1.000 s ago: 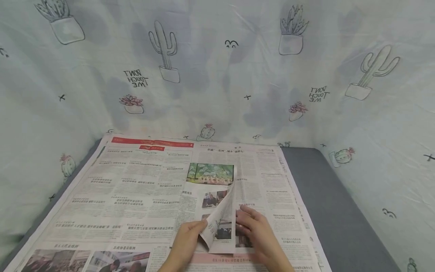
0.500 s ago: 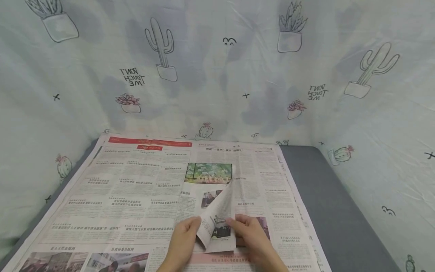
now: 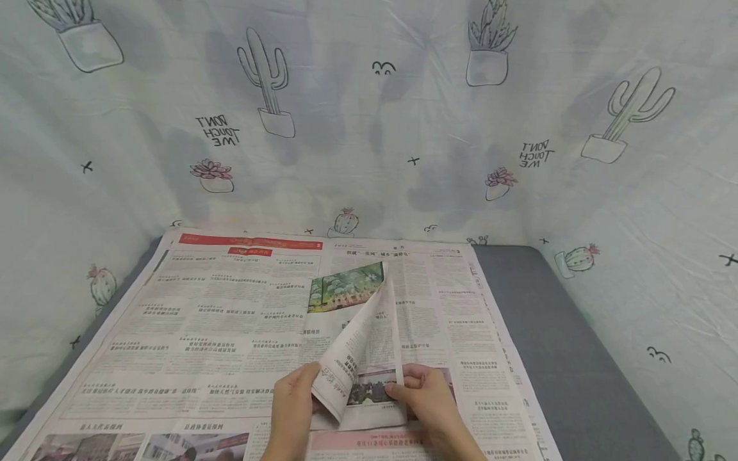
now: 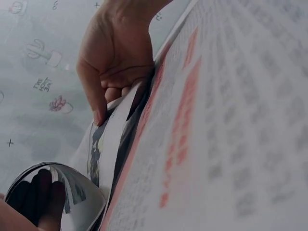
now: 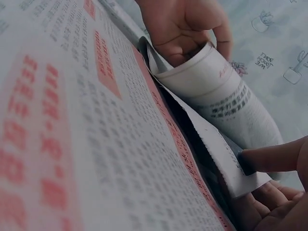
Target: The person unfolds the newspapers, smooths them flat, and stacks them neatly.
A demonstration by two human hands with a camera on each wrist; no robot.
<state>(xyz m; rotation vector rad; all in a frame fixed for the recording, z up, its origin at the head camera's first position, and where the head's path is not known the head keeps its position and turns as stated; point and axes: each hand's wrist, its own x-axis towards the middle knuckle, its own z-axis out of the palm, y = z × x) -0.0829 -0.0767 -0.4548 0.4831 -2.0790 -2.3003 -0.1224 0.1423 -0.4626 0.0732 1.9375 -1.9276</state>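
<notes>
A folded newspaper sheet (image 3: 375,346) with a green photo lies over a large spread newspaper (image 3: 230,346). My left hand (image 3: 294,406) holds its upper leaf (image 3: 346,365) by the lower corner, so the leaf curls over to the left like a cone. In the left wrist view, the fingers (image 4: 41,197) of that hand lie inside the curl. My right hand (image 3: 429,400) pinches the lower right edge of the layer beneath, thumb on top near a printed photo and the other fingers under it. The right wrist view shows this thumb (image 5: 274,158) pressing the paper edge.
The spread newspaper covers most of a dark grey table (image 3: 553,346), whose surface shows along the right side. A pale cloth (image 3: 357,128) printed with cacti hangs behind and at both sides.
My left hand has moved a little left, drawing the curled leaf further over so the green photo tilts. The right hand has come onto the sheet's right edge and pinches it.
</notes>
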